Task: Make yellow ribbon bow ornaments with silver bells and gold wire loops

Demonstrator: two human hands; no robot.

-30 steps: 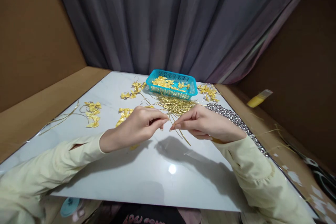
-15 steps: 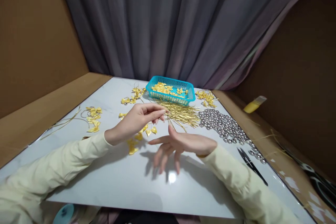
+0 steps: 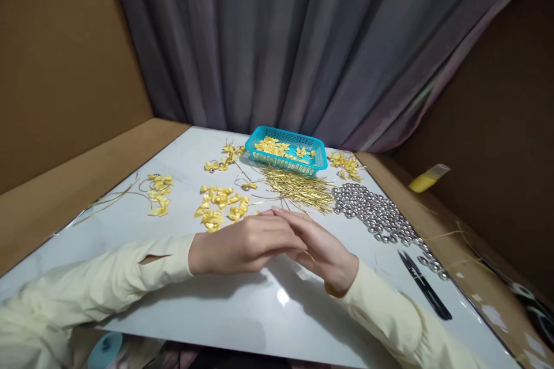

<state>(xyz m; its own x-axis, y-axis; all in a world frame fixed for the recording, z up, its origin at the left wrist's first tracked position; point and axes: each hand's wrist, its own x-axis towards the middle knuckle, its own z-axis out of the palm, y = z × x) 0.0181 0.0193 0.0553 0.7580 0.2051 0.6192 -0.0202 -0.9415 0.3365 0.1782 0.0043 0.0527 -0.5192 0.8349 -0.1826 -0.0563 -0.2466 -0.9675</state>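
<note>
My left hand [image 3: 244, 245] lies palm down across the fingers of my right hand [image 3: 322, 251], low over the white table top [image 3: 277, 311]. The fingers of both hands are stretched out flat and pressed against each other. Whether anything lies between them is hidden. Just beyond my hands, a cluster of small yellow ribbon bows [image 3: 220, 204] lies on the table. Behind it is a heap of thin gold wire pieces [image 3: 300, 187]. Both arms wear pale yellow sleeves.
A turquoise basket [image 3: 286, 150] with yellow bows stands at the back. More bows lie at the left [image 3: 158, 193] and back right [image 3: 346, 164]. Several silver bells [image 3: 376, 213] and black snips [image 3: 424, 285] lie at the right. Brown board walls and a grey curtain enclose the table.
My left hand, pinched and raised before, has come down onto my right hand, which turned and stretched flat. The bows that hung by my left hand now lie on the table.
</note>
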